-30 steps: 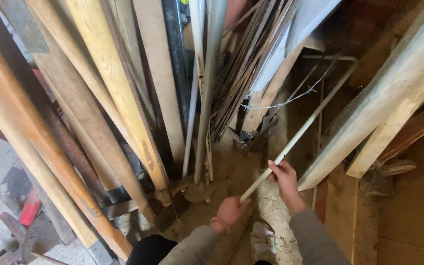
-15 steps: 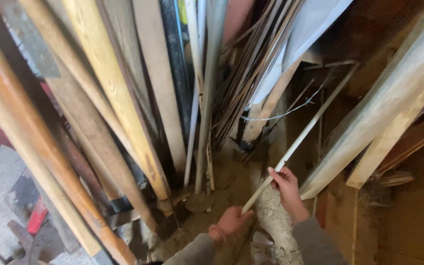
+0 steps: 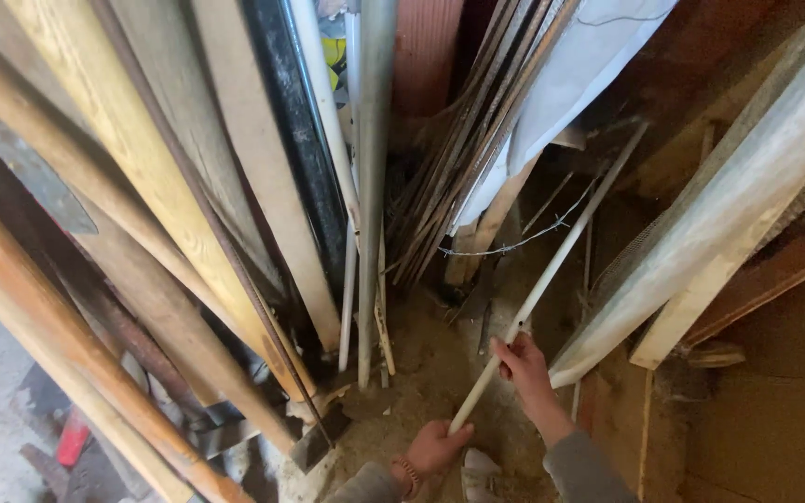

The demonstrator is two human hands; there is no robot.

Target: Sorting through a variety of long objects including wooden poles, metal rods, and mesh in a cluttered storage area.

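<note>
**Pale rod gripped in both hands among leaning timber**

Orange-brown beam (image 3: pixel 58 354) far left of the hands, slanting down to the floor. Red scrap (image 3: pixel 72 436) low beside it, well left of the left hand. Yellowish plank (image 3: pixel 142 177) next, leaning the same way, with more worn boards (image 3: pixel 253 158) just right of it. Black pipe (image 3: pixel 295 121) and grey pipe (image 3: pixel 372 168) upright above the left hand, feet planted in sandy dirt (image 3: pixel 430 345) just ahead of the knuckles.

Left hand (image 3: pixel 438 445) low and near, curled closed around the bottom end of the rod (image 3: pixel 552 265), beaded bracelet (image 3: pixel 409 473) at the wrist, grey sleeve (image 3: pixel 365 486) behind. Pale shoe (image 3: pixel 479 470) just right of that hand, between the two wrists.

Right hand (image 3: pixel 522 365) higher along the same rod, fingers wrapped shut around it, thumb side up. Rod running up and to the right from both hands, its far end up in the corner near dark slats (image 3: pixel 477 121) and a white sheet (image 3: pixel 579 65). Barbed wire (image 3: pixel 514 244) strung behind the rod, above the right hand; touching or not, cannot tell.

Grey weathered boards (image 3: pixel 738 214) right of the right hand, leaning inward, lower ends just beside the right wrist. Brown panel (image 3: pixel 775 428) far right, low.
</note>
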